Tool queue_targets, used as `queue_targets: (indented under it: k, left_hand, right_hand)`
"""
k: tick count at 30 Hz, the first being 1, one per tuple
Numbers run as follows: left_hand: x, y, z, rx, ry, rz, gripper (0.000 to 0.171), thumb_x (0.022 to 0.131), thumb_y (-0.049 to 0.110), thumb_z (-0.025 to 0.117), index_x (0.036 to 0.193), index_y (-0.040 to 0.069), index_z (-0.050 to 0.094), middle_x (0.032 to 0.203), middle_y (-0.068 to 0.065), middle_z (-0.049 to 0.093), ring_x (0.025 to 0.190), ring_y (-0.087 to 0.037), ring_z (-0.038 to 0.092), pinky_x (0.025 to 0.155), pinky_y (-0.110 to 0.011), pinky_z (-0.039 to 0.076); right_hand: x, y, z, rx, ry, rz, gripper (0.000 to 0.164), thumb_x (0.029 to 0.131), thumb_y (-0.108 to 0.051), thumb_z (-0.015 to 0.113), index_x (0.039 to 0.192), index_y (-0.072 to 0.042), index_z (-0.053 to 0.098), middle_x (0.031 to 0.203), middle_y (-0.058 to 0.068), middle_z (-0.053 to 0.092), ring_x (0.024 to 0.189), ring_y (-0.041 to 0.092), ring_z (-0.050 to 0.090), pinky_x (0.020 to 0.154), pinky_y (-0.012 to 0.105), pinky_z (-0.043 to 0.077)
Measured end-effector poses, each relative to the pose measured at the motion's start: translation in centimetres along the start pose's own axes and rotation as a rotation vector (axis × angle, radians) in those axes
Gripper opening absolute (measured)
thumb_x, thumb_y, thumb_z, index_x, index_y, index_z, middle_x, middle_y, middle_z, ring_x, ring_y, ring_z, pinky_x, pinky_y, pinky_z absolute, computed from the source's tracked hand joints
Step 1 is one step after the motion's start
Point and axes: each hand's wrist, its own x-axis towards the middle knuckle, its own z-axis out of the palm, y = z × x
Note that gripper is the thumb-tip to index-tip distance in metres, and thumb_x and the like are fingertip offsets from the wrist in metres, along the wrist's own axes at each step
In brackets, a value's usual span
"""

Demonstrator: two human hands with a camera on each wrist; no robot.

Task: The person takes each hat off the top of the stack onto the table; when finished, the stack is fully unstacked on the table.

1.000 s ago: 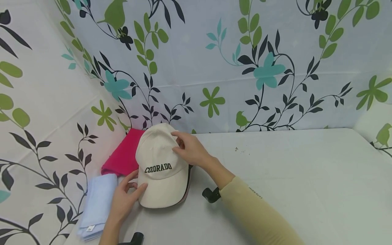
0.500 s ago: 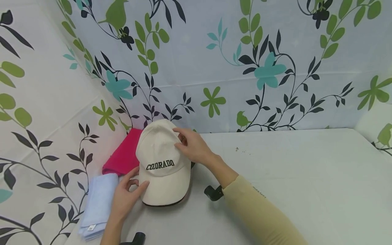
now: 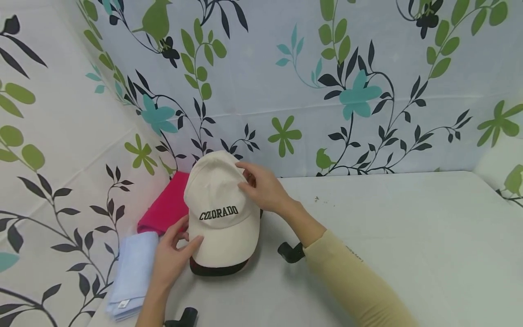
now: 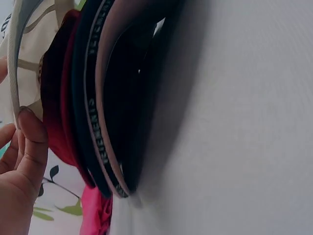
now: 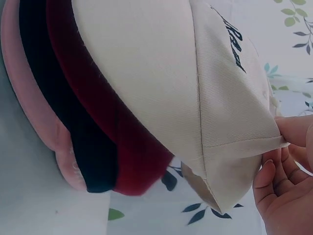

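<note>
A cream baseball cap (image 3: 224, 190) with COLORADO lettering tops a stack of caps. Below it the wrist views show a dark red cap (image 5: 142, 161), a dark navy cap (image 5: 93, 156) and a pink cap (image 5: 36, 98). My left hand (image 3: 173, 250) pinches the cream cap's brim edge between thumb and fingers. My right hand (image 3: 265, 188) pinches a fold of its crown at the upper right. In the left wrist view the cream brim (image 4: 14, 73) stands apart from the red cap, with a gap between them.
A folded pink-red cloth (image 3: 167, 204) lies left of the stack, against the leaf-patterned backdrop (image 3: 253, 91). A folded light blue cloth (image 3: 135, 268) lies nearer, beside my left forearm. The white tabletop (image 3: 388, 236) stretches to the right.
The cream cap has risen, moving up and slightly right in the head view with both hands on it. More of the dark brims beneath now shows.
</note>
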Motion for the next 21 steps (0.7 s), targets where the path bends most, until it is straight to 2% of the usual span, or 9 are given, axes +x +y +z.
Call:
queue_targets:
  k: [6,15,21]
  left_hand:
    - [0.6,0.7,0.9,-0.031,-0.008,0.053,0.07,0.084,0.007,0.081,0.146,0.003,0.05,0.13,-0.01,0.054,0.09,-0.013,0.055,0.074,-0.015,0.053]
    - [1.4,1.3,2.2,-0.081,-0.002,0.136,0.066,0.083,0.002,0.081,0.143,0.001,0.054,0.121,-0.01,0.056,0.087,-0.016,0.053,0.07,-0.015,0.053]
    - [1.7,1.9,3.1,-0.094,-0.018,0.14,0.065,0.084,0.004,0.081,0.143,0.001,0.054,0.122,-0.011,0.057,0.085,-0.015,0.057,0.071,-0.018,0.055]
  right_hand:
    - [-0.1,0.1,-1.2,-0.016,0.017,-0.021,0.045,0.096,-0.002,0.065,0.139,0.003,0.055,0.097,0.01,0.058,0.082,0.021,0.055,0.074,0.028,0.049]
    - [-0.3,0.7,-2.9,-0.003,0.044,-0.038,0.045,0.095,0.0,0.065,0.138,0.005,0.055,0.095,0.011,0.059,0.08,0.022,0.056,0.073,0.031,0.05]
    - [-0.5,1.3,-3.8,-0.031,0.066,-0.027,0.045,0.095,0.0,0.066,0.138,0.003,0.056,0.095,0.01,0.059,0.081,0.022,0.056,0.073,0.032,0.05]
